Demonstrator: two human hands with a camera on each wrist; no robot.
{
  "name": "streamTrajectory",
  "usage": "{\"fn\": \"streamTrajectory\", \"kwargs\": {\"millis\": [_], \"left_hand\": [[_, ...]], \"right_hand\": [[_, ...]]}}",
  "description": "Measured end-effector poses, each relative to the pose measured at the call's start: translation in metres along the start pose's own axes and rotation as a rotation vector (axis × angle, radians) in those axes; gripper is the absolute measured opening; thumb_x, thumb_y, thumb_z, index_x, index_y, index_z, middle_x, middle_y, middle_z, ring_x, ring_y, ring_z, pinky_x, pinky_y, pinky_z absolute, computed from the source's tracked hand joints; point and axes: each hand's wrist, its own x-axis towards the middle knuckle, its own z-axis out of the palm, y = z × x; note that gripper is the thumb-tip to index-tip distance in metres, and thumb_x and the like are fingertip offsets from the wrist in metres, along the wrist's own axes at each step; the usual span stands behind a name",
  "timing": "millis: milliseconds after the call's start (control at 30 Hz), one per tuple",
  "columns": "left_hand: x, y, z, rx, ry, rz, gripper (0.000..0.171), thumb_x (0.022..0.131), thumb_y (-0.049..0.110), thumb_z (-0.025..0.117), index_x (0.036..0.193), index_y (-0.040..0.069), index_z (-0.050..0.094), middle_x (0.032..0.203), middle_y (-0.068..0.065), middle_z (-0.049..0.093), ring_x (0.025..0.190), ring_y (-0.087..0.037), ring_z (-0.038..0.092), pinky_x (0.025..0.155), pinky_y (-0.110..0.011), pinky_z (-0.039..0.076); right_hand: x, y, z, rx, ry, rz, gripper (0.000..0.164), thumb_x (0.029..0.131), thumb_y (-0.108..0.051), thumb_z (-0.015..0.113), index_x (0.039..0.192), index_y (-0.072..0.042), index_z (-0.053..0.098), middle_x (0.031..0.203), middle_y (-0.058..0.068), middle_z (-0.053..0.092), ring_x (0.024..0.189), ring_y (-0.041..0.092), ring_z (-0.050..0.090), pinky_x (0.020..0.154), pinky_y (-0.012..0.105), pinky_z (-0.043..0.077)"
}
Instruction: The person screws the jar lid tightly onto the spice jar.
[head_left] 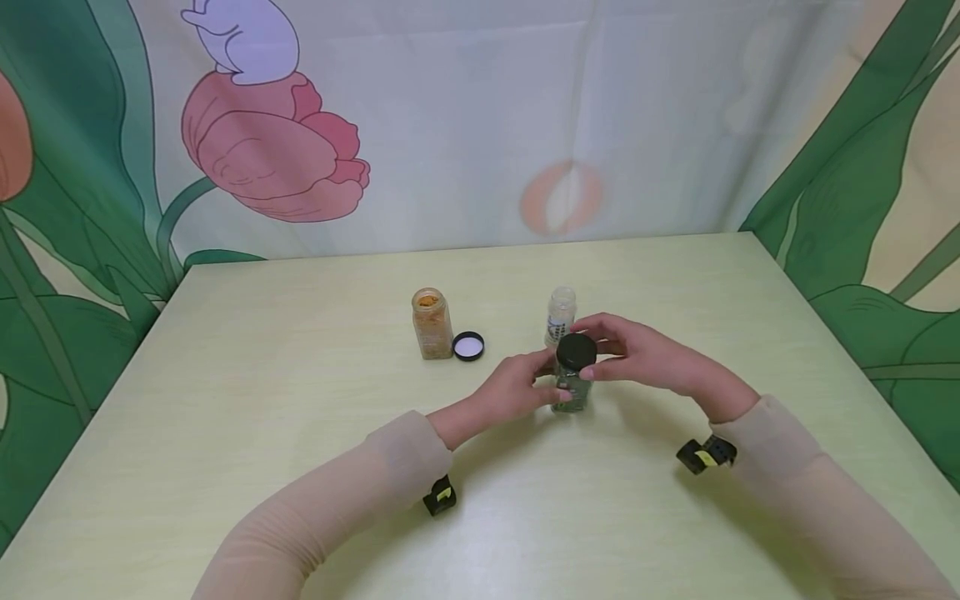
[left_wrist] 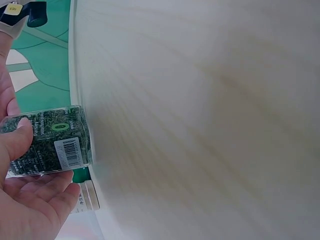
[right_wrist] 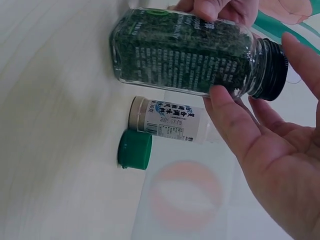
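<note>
The jar [head_left: 573, 393], with its black lid [head_left: 576, 351], stands near upright between both hands at the desk [head_left: 300, 383], in front of the bottle [head_left: 561, 313]; base contact cannot be confirmed. The left hand [head_left: 512, 387] clamps the body between thumb and fingers. The right hand [head_left: 648, 358] curves its thumb and fingers round the lid and shoulder; pressure cannot be judged.

Handling (judged): rigid, apparently clear glass; light to moderate weight, dry leafy contents. Smooth walls may slip; breakable if dropped. Hold the flat body sides; turn the lid by its ribbed rim.

Markings: "Parsley" and "QUALITY" are legible on the jar, beside a green oval and a barcode. The bottle, with a green cap [right_wrist: 135, 149] beside it, reads "复合调味料"; its date is only partly legible.
</note>
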Motion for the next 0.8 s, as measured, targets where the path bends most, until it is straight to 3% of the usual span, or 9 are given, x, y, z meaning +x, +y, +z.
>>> {"fn": "streamTrajectory", "kwargs": {"millis": [333,800], "left_hand": [[-0.0009,0.001,-0.0007,-0.001,-0.005,-0.007,0.053,0.096,0.015,0.072,0.145,0.005,0.055,0.142,-0.016,0.065,0.136,-0.032,0.06,0.117,-0.046,0.047],[-0.0002,0.0007,-0.0015,0.018,-0.012,-0.01,0.055,0.097,0.016,0.071,0.148,0.006,0.052,0.143,-0.016,0.064,0.136,-0.031,0.06,0.116,-0.045,0.048]], "right_hand": [[-0.0015,-0.0027,-0.0068,-0.014,-0.079,-0.033,0.06,0.1,-0.012,0.065,0.154,-0.003,0.04,0.154,0.023,0.048,0.145,0.048,0.044,0.116,0.06,0.044],[-0.0004,-0.0004,-0.0052,-0.009,-0.038,-0.061,0.052,0.1,-0.009,0.064,0.148,-0.001,0.047,0.147,0.024,0.055,0.138,0.044,0.054,0.111,0.05,0.05]]}}
